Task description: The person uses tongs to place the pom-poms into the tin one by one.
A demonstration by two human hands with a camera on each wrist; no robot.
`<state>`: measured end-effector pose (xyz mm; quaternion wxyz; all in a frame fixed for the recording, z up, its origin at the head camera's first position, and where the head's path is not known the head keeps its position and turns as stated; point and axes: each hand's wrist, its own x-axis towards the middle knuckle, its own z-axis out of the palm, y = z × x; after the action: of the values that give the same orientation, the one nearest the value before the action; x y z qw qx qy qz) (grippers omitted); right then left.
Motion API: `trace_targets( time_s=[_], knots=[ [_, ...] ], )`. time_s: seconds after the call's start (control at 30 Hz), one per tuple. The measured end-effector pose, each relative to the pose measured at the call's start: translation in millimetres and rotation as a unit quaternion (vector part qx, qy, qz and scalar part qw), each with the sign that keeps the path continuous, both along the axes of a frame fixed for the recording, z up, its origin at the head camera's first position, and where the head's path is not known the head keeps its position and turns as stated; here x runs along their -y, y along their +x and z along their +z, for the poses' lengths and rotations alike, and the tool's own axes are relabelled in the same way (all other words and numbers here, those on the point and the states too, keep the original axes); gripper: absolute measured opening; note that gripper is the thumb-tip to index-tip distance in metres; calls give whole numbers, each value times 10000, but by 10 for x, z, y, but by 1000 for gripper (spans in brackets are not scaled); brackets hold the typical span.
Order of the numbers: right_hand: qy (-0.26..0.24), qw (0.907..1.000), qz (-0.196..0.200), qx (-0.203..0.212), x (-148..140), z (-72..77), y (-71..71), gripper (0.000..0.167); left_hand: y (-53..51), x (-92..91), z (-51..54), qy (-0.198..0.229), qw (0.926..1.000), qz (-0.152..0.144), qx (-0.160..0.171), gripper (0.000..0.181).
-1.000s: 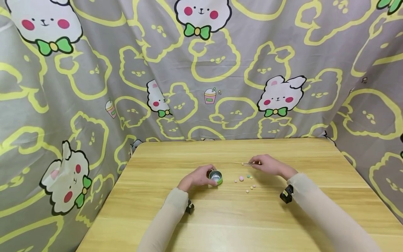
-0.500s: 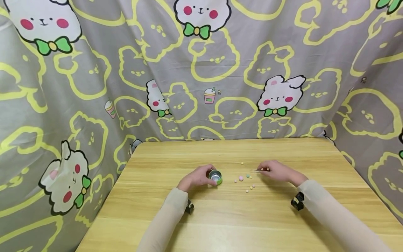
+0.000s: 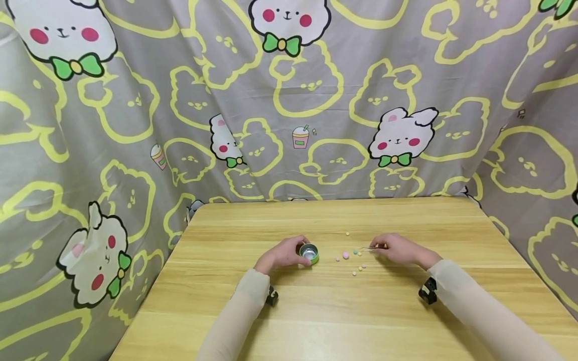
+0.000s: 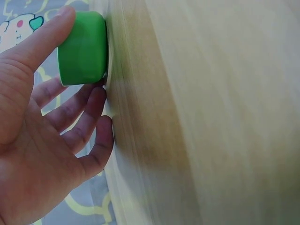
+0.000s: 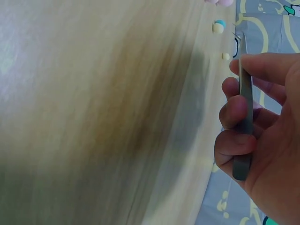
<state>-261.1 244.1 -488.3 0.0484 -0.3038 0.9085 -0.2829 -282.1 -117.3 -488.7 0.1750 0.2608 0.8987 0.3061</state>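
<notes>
My left hand (image 3: 287, 251) grips a small round green tin (image 4: 83, 49) between thumb and fingers. The tin stands upright on the table, its silvery inside facing up in the head view. In my right hand (image 3: 397, 248) is a pair of metal tweezers (image 5: 243, 117), pinched near the front while the other fingers curl round the shank. The tips point left, close to a teal bead (image 3: 355, 252) and a yellow bead (image 3: 359, 254); whether they touch either I cannot tell. A larger pink bead (image 3: 345, 255) lies between the tin and the tweezers.
Several more small beads are scattered nearby, among them a pale bead (image 3: 354, 274) toward the front and a lone yellow bead (image 3: 347, 234) farther back. The wooden table (image 3: 316, 321) runs back to a patterned grey curtain (image 3: 334, 170).
My right hand has drawn back rightward and nearer with the tweezers, leaving the far yellow bead, then edged the tips toward the teal and yellow beads. The left hand and tin stay put.
</notes>
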Motion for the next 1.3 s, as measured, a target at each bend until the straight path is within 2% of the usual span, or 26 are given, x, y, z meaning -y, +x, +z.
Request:
trace_targets(
  time_s=[0.5, 1.0, 1.1, 1.3],
  knots=[
    [219, 9997, 46, 47, -35, -105, -23, 13, -7, -1, -15, 16, 10000, -83, -46, 47],
    [299, 9992, -20, 256, -7, -114, -41, 14, -8, 5, 1, 61, 9999, -72, 35, 47],
    [289, 9993, 7, 230, 1, -115, -47, 14, -9, 5, 1, 60, 10000, -59, 49, 47],
    [287, 9994, 183, -84, -3, -113, -39, 13, -13, 5, 3, 84, 9999, -87, 50, 46]
  ],
)
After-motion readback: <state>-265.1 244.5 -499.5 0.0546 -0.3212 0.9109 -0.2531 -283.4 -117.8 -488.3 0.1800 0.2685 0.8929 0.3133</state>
